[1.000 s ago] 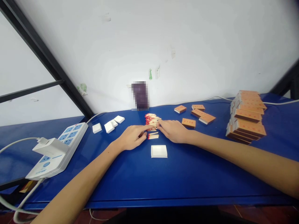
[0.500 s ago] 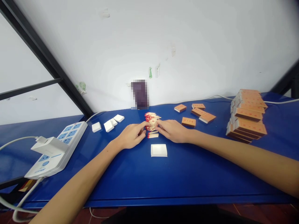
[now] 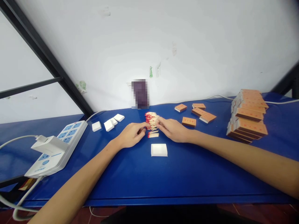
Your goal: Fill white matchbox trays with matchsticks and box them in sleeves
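Observation:
A pile of red-headed wooden matches (image 3: 152, 118) lies mid-table between my hands. My left hand (image 3: 132, 134) is on its left, index finger reaching to the red heads and thumb held a little apart below. At the plain ends, my right hand (image 3: 174, 130) has its thumb and fingers pressed together; whether a match is between them is hidden. Just below the pile, a small row of matches (image 3: 153, 135) lies side by side, with a match or two slanting above it. Nearer to me rests a white matchbox tray (image 3: 159, 150).
Several white trays (image 3: 108, 125) lie at left, beside a power strip (image 3: 70, 140) with a plugged-in charger (image 3: 50, 146). To the right are loose orange matchboxes (image 3: 189, 122) and a tall stack of matchboxes (image 3: 249, 115). A blurred purple object (image 3: 141, 95) leans on the wall.
Both hands have shifted only slightly at the pile. Slanting matches show more plainly between the pile and the small row.

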A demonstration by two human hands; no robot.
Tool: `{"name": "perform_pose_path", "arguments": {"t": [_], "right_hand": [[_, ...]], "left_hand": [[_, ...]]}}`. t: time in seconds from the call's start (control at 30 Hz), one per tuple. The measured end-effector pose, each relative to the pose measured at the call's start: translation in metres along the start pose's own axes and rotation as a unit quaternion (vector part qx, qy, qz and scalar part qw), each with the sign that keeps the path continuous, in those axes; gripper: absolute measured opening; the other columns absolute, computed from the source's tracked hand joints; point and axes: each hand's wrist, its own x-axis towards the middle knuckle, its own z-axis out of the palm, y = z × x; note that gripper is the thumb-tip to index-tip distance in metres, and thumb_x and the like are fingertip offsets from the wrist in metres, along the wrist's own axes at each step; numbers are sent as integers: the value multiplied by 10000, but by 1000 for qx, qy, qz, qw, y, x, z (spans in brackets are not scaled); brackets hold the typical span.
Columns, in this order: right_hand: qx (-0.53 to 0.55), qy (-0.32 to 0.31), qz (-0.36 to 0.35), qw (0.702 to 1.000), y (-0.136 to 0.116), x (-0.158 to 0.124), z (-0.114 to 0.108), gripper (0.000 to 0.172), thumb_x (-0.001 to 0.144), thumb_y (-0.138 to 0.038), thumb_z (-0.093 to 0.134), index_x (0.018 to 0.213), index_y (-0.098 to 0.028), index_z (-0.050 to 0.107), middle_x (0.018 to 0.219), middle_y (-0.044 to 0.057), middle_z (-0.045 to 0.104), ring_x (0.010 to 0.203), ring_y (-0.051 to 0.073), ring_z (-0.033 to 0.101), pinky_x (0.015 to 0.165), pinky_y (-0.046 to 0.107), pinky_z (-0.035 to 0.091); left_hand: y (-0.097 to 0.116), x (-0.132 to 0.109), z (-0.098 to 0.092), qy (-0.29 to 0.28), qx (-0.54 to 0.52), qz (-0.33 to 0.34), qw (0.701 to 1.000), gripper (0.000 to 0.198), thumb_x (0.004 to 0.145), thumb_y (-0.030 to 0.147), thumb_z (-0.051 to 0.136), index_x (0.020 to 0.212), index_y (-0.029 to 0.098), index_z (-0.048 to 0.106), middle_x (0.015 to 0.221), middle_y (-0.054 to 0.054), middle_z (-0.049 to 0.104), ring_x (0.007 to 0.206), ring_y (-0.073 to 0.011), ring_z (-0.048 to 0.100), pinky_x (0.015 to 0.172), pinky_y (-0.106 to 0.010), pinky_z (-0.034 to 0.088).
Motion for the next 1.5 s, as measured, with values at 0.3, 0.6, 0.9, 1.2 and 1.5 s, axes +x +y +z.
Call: {"name": "perform_pose_path", "arguments": {"t": [0.3, 0.6, 0.9, 1.2, 1.5], "right_hand": [[-11, 8, 4, 1000, 2, 1, 1, 188, 1022, -305, 326, 983, -196, 474, 780, 28, 622, 673, 170, 547, 626, 276, 319], [12, 26, -8, 1000, 1, 0, 1, 157, 1014, -275, 329, 956, -196, 452, 754, 14, 591, 631, 152, 517, 613, 268, 307], [38, 19, -39, 998, 0, -2, -1, 121, 990, -267, 379, 942, -201, 468, 680, -28, 537, 558, 127, 430, 579, 260, 272], [-3, -30, -76, 997, -7, -1, -4, 122, 975, -243, 403, 905, -206, 496, 660, -35, 526, 547, 119, 408, 569, 257, 259], [-57, -64, -94, 992, -10, 0, -5, 158, 994, -255, 382, 921, -193, 508, 701, -3, 565, 567, 133, 440, 569, 268, 261]], "left_hand": [[-3, 0, 0, -20, 4, 43, 999, 366, 929, 148, 398, 1176, 205, 663, 1011, -35, 713, 790, -149, 620, 752, -262, 443], [-1, 0, -1, -31, 37, 54, 997, 420, 934, 137, 393, 1251, 232, 651, 959, -43, 691, 767, -154, 611, 720, -265, 440], [-2, 1, 0, -40, 62, 44, 996, 426, 928, 141, 397, 1273, 221, 634, 917, -48, 673, 775, -168, 599, 726, -274, 433], [2, 0, 0, -16, 26, 20, 999, 363, 884, 127, 405, 1173, 184, 617, 805, -11, 655, 647, -136, 548, 658, -248, 407], [5, 0, -2, -26, 21, 12, 999, 267, 825, 127, 446, 1036, 189, 598, 644, 40, 563, 557, -119, 473, 596, -233, 365]]}}
